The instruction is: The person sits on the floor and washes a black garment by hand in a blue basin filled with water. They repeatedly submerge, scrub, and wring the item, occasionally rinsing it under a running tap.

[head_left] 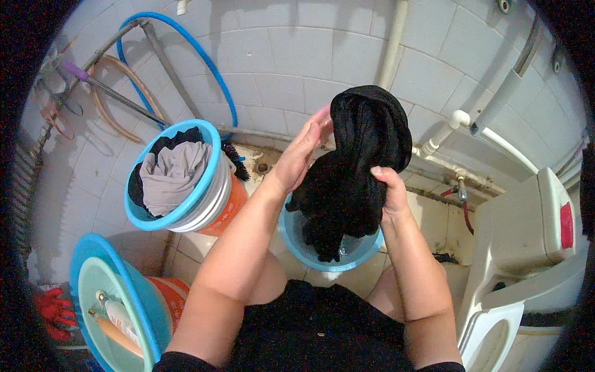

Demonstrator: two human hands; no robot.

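Above a light-blue basin (290,239) with water in it, a bunched black garment (365,142) hangs between my hands, its lower end down in the basin. On its right side my right hand (392,193) is closed on the fabric, thumb in front and the other fingers hidden behind the cloth. My left hand (302,152) is at the garment's left edge, fingers stretched upward and close together, their tips partly behind the cloth. Whether it touches the fabric is hard to tell.
To the left, a bucket with a blue basin (214,139) holds grey and black clothes (180,170). Nearer stand nested basins (93,248) holding a bottle and a wooden-handled tool. A toilet (527,229) is at right. A blue hose (204,56) and pipes (393,43) run along the tiled wall.
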